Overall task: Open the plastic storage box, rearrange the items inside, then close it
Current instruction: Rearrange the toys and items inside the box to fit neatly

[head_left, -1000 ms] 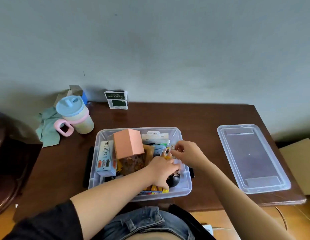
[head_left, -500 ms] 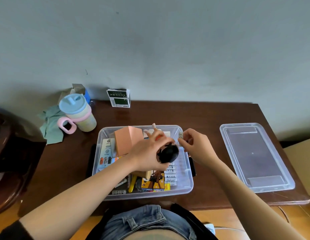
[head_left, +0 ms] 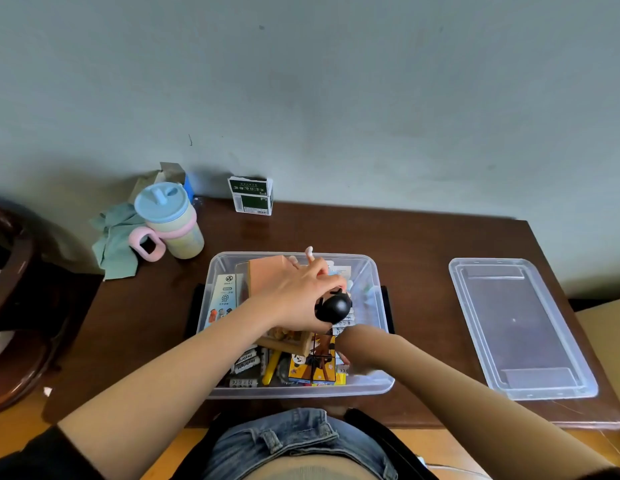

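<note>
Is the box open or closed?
Open. The box has no lid on; its lid lies apart on the table, and both hands reach inside.

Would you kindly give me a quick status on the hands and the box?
Left hand holds a black round toy above the open storage box. Right hand reaches low inside; grip unclear. Lid lies right, on table.

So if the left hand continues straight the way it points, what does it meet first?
Probably the far wall of the clear plastic storage box; the left hand, gripping a black round toy, points there, though depth is unclear.
</note>
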`<state>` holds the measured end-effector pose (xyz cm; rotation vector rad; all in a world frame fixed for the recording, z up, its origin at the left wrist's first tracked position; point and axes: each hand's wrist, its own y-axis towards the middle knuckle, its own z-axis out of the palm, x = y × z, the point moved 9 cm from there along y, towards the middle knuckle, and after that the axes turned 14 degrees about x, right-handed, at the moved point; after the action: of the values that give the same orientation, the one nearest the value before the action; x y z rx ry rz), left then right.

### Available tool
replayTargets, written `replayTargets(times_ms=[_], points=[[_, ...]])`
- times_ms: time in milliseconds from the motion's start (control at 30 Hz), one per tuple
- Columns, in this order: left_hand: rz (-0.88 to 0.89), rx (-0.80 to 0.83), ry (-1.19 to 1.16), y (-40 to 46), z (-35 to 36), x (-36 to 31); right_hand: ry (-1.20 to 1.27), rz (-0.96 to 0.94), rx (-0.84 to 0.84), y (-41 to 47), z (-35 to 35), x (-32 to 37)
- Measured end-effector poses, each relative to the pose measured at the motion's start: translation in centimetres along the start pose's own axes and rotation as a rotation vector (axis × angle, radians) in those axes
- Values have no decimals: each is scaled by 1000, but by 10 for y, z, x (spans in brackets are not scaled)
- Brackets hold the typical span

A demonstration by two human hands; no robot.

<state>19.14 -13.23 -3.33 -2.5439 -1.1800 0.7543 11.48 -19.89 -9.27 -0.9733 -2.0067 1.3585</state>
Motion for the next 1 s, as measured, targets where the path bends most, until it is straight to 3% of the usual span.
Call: replayTargets(times_ms=[167,433,700,1000], points=[[35,-13,10,-1,1,-1,-101,81,183,31,20,1],[65,-22,-45,-1,2,-3,-61,231,65,52,21,-8],[53,-37,13,-1,1,-3,78,213,155,54,24,-7],[55,-35,1,-2,1,-4,175,250,53,55,29,-13]])
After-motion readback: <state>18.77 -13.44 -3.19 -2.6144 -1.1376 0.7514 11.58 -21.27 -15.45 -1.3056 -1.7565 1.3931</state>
